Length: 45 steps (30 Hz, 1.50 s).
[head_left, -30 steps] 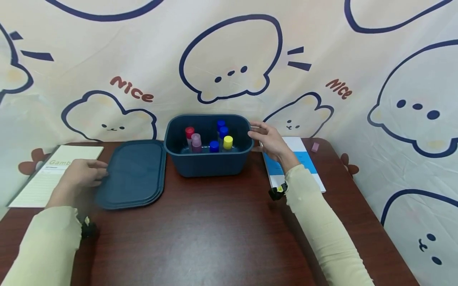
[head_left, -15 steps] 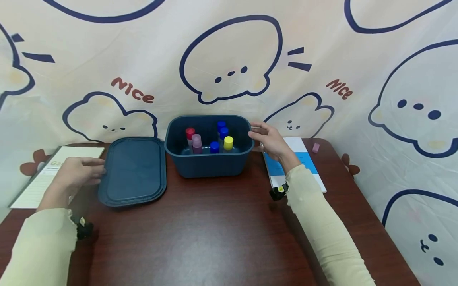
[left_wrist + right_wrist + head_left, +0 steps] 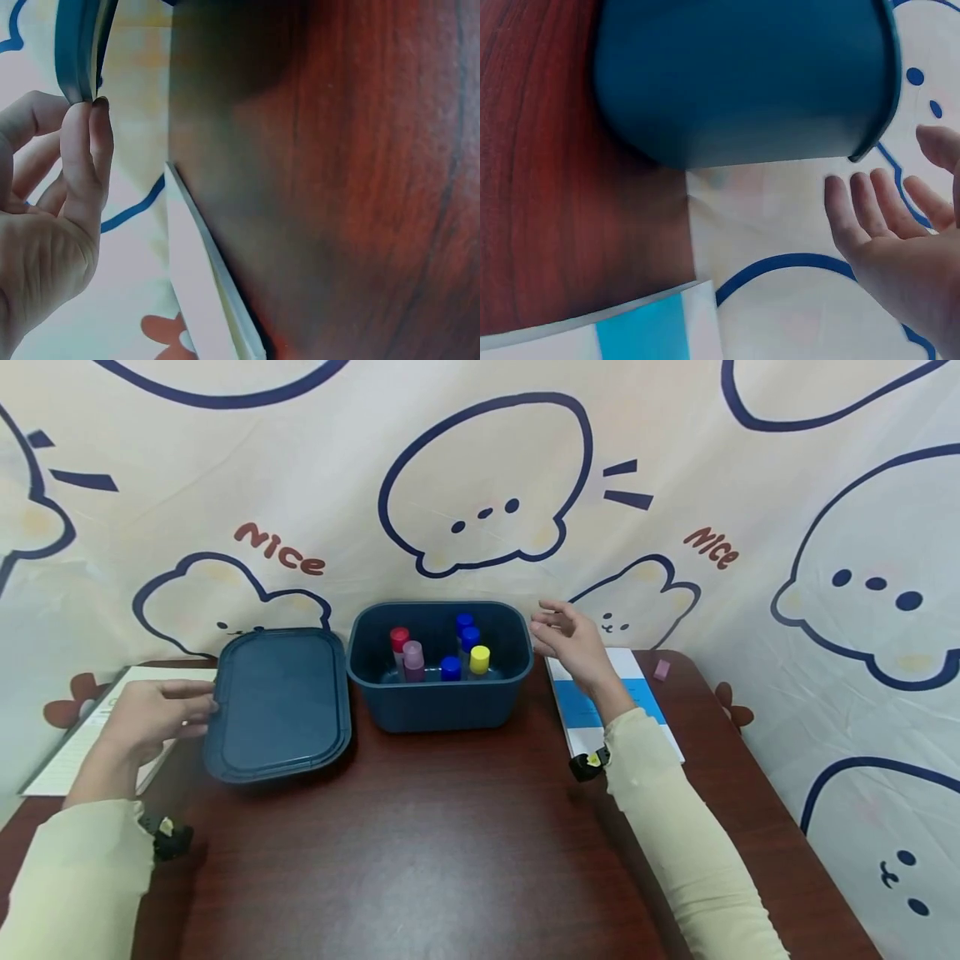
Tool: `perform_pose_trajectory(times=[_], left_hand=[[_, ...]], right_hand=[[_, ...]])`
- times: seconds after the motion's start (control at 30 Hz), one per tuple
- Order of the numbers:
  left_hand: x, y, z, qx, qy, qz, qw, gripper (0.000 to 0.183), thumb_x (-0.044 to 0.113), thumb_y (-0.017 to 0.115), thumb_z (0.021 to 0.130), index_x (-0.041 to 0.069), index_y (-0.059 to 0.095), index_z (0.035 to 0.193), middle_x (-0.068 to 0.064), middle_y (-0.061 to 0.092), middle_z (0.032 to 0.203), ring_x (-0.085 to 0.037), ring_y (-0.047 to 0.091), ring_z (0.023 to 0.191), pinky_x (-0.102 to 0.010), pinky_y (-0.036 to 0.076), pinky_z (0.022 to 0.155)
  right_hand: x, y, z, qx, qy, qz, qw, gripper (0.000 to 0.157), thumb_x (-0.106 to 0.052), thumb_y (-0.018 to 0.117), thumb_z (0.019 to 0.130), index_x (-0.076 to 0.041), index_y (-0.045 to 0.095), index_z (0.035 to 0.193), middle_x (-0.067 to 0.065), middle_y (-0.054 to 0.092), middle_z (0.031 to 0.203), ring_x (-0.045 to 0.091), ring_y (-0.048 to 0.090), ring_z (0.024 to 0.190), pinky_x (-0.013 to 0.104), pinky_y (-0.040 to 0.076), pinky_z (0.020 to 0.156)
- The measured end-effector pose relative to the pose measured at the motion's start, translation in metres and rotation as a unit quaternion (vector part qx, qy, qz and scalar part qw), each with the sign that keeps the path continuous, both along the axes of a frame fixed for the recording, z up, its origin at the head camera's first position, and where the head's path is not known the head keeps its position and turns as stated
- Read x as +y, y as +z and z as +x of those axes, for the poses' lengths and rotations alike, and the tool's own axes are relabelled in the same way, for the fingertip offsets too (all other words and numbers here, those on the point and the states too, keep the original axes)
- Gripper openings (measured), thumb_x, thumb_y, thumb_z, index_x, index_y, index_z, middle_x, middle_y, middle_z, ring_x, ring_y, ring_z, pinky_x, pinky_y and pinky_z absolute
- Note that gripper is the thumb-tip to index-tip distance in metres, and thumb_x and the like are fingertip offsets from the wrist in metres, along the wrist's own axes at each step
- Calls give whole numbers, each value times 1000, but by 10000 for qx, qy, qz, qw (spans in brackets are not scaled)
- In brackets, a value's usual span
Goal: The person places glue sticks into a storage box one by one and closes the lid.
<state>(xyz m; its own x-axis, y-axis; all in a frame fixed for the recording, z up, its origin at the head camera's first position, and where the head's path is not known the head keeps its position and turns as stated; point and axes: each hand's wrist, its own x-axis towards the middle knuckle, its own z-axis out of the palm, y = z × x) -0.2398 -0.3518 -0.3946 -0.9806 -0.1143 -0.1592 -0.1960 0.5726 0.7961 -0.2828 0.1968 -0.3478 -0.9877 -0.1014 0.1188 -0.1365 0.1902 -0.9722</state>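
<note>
My left hand [image 3: 150, 718] pinches the left edge of a dark blue plastic lid [image 3: 281, 702], which is raised off the table. In the left wrist view, the thumb and fingers meet at the edge of the lid [image 3: 77, 45]. A matching dark blue storage box [image 3: 442, 708] stands open-topped to the right of the lid. Inside are several capped tubes, among them a red-capped one [image 3: 400, 639], a purple one [image 3: 413, 662] and a yellow-capped one [image 3: 479, 660]. My right hand [image 3: 576, 647], fingers spread and loosely bent, hovers beside the box's right end, apart from its rim.
A lined notepad [image 3: 75, 752] lies at the table's left, partly behind my left hand. On the right are a blue-and-white booklet [image 3: 645, 693] and a small pink block [image 3: 661, 670]. A patterned cloth [image 3: 480, 468] hangs behind the brown table [image 3: 450, 843].
The lid has risen off the table, its near edge lifting, with my left hand moving up slightly. My right hand has moved from the box's right rim to a little right of it.
</note>
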Motion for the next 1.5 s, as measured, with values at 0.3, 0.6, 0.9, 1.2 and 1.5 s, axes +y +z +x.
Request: perform_pose_trajectory(times=[0.3, 0.6, 0.9, 1.2, 1.5], left_hand=[[1, 18, 5, 329, 96, 313, 9989, 49, 14, 63, 100, -13, 51, 139, 21, 65, 84, 4, 66, 73, -29, 62, 69], [4, 40, 10, 608, 356, 890, 9935, 16, 17, 70, 96, 32, 75, 100, 26, 64, 83, 5, 66, 76, -24, 60, 67], [19, 53, 11, 678, 1088, 1396, 9819, 22, 18, 70, 96, 28, 73, 115, 24, 64, 85, 5, 66, 75, -20, 59, 63], [39, 69, 11, 872, 1430, 2857, 9436, 16, 11, 80, 87, 21, 80, 99, 10, 69, 86, -4, 70, 73, -25, 60, 59], [60, 79, 11, 1080, 1586, 3224, 9270, 24, 4, 82, 83, 18, 80, 103, 5, 69, 93, -9, 73, 69, -27, 60, 56]], right_hand=[[-8, 16, 7, 1001, -124, -213, 9947, 43, -20, 64, 101, -5, 55, 141, 20, 59, 135, 29, 60, 120, 38, 56, 94], [-27, 23, 17, 959, 775, -339, 9918, 41, -13, 61, 102, -1, 53, 141, 18, 59, 134, 32, 60, 120, 34, 57, 92], [-60, 28, 21, 616, 1249, -662, 9880, 41, -11, 61, 102, 1, 54, 140, 23, 57, 135, 44, 56, 123, 42, 57, 93], [-87, 31, 25, 445, 1706, -697, 9819, 37, -10, 63, 101, 0, 57, 136, 13, 63, 130, 28, 64, 115, 49, 56, 92], [-110, 33, 31, 123, 2154, -1119, 9700, 41, 1, 60, 99, 7, 51, 139, 24, 58, 135, 46, 58, 122, 41, 57, 92]])
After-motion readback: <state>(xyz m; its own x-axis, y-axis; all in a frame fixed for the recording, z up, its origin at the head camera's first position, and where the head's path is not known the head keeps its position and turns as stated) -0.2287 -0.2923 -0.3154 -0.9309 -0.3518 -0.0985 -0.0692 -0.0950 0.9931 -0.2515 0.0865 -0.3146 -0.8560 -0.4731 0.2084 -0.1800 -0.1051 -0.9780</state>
